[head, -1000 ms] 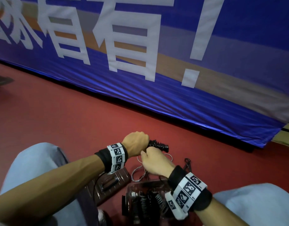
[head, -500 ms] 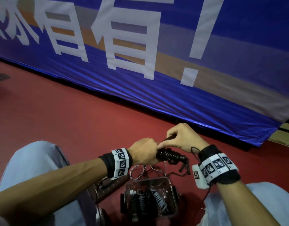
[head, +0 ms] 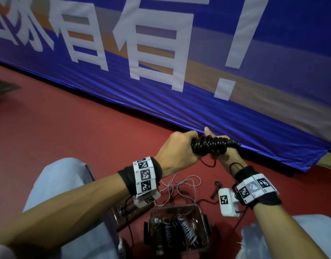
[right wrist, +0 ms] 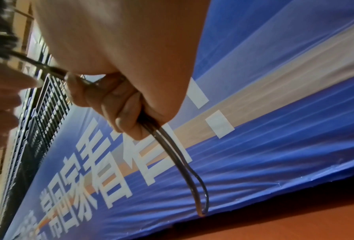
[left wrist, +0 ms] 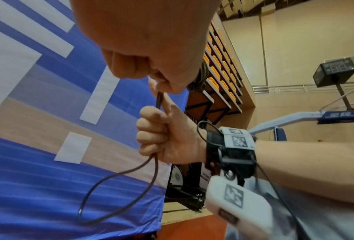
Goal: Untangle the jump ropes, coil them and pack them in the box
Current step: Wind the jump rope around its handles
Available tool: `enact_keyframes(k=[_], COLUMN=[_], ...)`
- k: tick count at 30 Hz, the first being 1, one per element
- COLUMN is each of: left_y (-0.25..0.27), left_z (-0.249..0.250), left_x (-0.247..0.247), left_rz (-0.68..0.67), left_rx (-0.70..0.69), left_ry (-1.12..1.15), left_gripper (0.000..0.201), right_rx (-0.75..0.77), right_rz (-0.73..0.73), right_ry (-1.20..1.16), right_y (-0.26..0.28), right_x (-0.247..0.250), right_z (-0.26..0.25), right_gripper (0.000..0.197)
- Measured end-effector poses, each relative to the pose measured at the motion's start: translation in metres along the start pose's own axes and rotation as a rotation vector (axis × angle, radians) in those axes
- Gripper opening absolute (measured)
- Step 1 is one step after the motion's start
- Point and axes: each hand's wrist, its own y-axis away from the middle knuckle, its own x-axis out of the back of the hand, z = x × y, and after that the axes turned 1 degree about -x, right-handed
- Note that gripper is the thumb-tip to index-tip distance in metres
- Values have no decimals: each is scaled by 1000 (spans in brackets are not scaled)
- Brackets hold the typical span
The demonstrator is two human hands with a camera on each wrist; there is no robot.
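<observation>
My left hand (head: pixel 176 149) grips the coiled black jump rope (head: pixel 209 145) above the box (head: pixel 177 228); my right hand (head: pixel 225 156) pinches its tail. Slack here, and I reckon the coils spring loose.

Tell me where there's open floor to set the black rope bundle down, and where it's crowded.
Free: the red floor left and ahead of the left hand, bordered by the blue banner and the left knee.

Crowded: below the black rope bundle that both hands grip. Loose grey cord, the clear box already holding coiled ropes, its lid, and the right hand.
</observation>
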Motion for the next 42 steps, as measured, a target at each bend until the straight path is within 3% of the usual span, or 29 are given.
enact_keyframes(k=[2,5,9,12,15,18,21,27,36,39,42], left_y=[-7,-15,-17,-19,-25,-27,-24,-6,6,6,3], left_z=[-2,-7,-12,-21,-38,-55,-64,-76,-66,-54,-42], left_x=[2,4,3,3,6,4,-3,-25,-47,-46,-38], left_rz=[21,5,-79,-117,-126,-151,-212,-434,-674,-689,-625], left_rx=[46,80,49,50,105,153,169,198,34,-140,-328], left_ry=[23,-17,-174,-301,-381,-465,-573,-706,-596,-551,-547], left_gripper=[20,12,16,14,17,22,19,11,27,31,22], right_rx=[-21,-118,-219,-280,-205,-83,-7,113,124,58,48], right_rz=[71,179,99,47,-39,-49,-66,-132,-56,-73,-213], right_ry=[0,28,-30,110,369,476,581,785,968,885,626], right_y=[3,0,7,12,19,28,33,44,28,21,15], right_x=[-11,-35,-65,-68,-67,-69,-67,-55,6,26,40], right_z=[1,20,43,41,36,27,21,10,-8,-7,-5], right_gripper=[38,48,47,52,51,59,54,49,55,54,49])
